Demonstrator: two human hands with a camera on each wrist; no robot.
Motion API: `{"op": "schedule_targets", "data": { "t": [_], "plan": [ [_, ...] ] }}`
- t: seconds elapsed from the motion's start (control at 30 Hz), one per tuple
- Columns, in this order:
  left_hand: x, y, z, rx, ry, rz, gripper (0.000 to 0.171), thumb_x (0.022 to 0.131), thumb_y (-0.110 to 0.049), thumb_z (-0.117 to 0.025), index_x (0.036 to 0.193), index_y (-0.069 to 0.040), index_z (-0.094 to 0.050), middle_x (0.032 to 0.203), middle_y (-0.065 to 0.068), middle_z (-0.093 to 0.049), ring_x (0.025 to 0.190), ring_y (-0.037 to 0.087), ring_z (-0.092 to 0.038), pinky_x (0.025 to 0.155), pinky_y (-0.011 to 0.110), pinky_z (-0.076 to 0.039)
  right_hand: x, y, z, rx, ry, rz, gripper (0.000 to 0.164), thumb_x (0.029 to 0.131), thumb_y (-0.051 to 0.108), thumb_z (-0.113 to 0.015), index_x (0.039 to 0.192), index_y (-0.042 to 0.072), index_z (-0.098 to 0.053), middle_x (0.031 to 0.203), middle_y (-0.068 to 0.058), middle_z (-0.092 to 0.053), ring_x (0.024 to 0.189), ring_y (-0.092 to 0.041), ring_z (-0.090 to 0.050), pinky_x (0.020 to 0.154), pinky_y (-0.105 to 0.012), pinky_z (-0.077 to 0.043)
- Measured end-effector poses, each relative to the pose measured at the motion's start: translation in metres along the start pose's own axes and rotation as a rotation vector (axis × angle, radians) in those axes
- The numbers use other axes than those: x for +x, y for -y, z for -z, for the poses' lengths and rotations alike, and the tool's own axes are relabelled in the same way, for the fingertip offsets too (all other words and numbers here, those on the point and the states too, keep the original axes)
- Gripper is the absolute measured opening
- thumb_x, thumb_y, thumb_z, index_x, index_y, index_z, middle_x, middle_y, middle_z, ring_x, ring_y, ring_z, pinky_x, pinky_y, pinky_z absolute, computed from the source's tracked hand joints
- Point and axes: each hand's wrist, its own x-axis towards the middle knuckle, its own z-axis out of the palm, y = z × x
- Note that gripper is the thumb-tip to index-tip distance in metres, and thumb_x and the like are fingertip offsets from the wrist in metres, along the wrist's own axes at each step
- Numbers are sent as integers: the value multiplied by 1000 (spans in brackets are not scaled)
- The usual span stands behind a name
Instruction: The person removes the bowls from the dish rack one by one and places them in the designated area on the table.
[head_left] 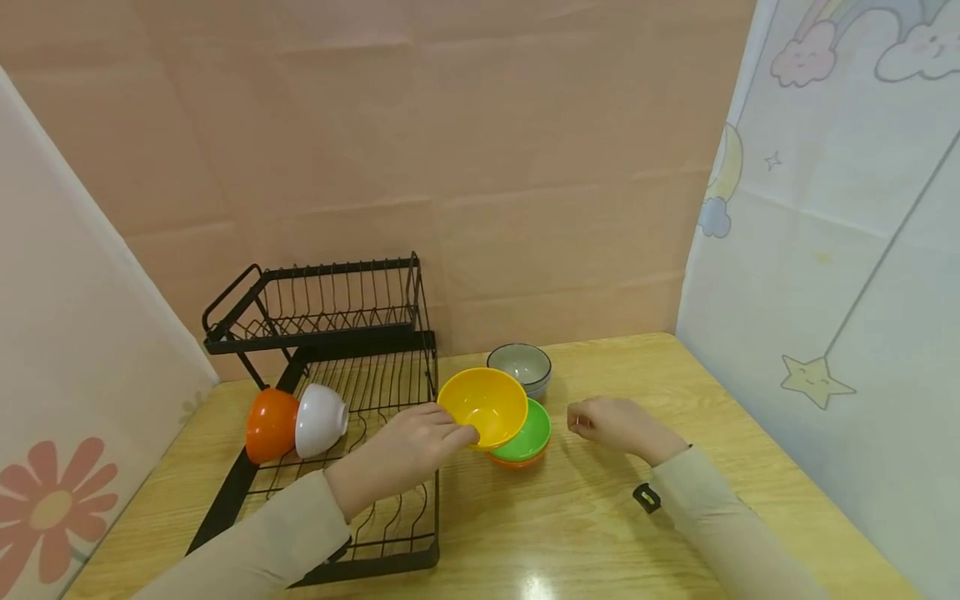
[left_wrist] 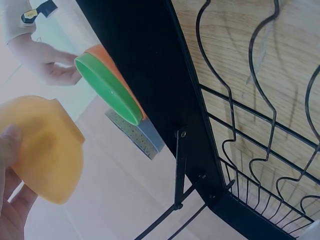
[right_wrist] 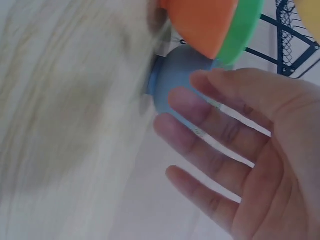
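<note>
One yellow bowl (head_left: 483,407) pinched at the rim

The left hand (head_left: 408,450) pinches the bowl's near-left rim; the right hand (head_left: 611,423), to its right, hangs loose, holding nothing. Just beyond the left hand, a green bowl (head_left: 534,433) sits in an orange bowl (right_wrist: 200,20). So small a grip could let the yellow bowl slip onto them. It hides part of the green bowl; the left wrist view crops the hand.

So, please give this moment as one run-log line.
left hand: grips yellow bowl | right hand: empty, near green bowl | dish rack: orange bowl, white bowl
</note>
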Motion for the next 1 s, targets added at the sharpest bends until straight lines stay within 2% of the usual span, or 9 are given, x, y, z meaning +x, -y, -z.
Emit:
{"op": "schedule_targets", "data": {
  "t": [0.13,0.27,0.37,0.5,0.6,0.7,0.83,0.9,1.0],
  "plan": [
    [0,0,-2,4,-8,4,29,79,-11,-78,104,-12,-63,92,-7,-73,83,5,-68,83,21,-54,3,4,9,-23,-94,2,4,91,11,-65,93,13,-68,85,6,-66,71,-7,-59,63,-25,-51],
    [0,-1,-3,-13,-7,16,26,80,-12,-77,102,-12,-64,92,-7,-73,82,5,-68,82,21,-53,6,13,20,-92,-259,19,28,87,13,-72,113,7,-66,106,-4,-69,93,-21,-68,80,-36,-56],
    [1,-1,-4,-24,-11,23,25,80,-12,-78,101,-13,-64,91,-7,-74,81,5,-68,82,21,-54,7,24,32,-104,-375,49,41,86,14,-73,125,6,-61,117,-8,-66,106,-27,-64,95,-46,-50],
    [2,-1,-4,-13,-29,17,27,78,-12,-79,101,-12,-64,89,-6,-73,79,5,-67,81,21,-54,9,46,48,-94,-527,153,41,83,10,-74,122,7,-62,115,-6,-67,106,-26,-63,104,-54,-41],
    [3,0,-4,-5,-29,12,28,77,-12,-79,100,-12,-63,89,-7,-73,79,5,-67,81,21,-54,9,63,57,-61,-601,257,36,82,9,-74,116,7,-64,112,-4,-68,104,-24,-63,105,-54,-40],
    [4,0,-4,-12,-19,16,29,77,-12,-79,101,-12,-63,89,-6,-73,79,5,-67,81,21,-54,10,77,59,-36,-595,377,30,83,12,-73,113,9,-66,111,-1,-68,106,-23,-63,103,-50,-43],
    [5,-1,-4,-6,-20,20,28,78,-12,-80,100,-12,-63,88,-6,-73,78,5,-67,80,21,-54,11,90,52,-63,-520,530,27,83,16,-74,108,11,-67,107,4,-69,103,-19,-63,98,-42,-48],
    [6,-1,-4,-4,-23,20,27,78,-12,-79,100,-12,-63,88,-7,-73,77,5,-66,80,21,-54,13,93,48,-97,-495,579,27,80,16,-78,105,12,-68,104,6,-69,101,-17,-63,96,-41,-49],
    [6,-1,-5,-1,-20,23,25,79,-13,-79,99,-13,-63,87,-7,-73,77,5,-66,79,21,-54,14,95,42,-144,-486,600,24,78,16,-79,100,15,-69,99,8,-70,99,-13,-65,99,-43,-48]
  ]
}}
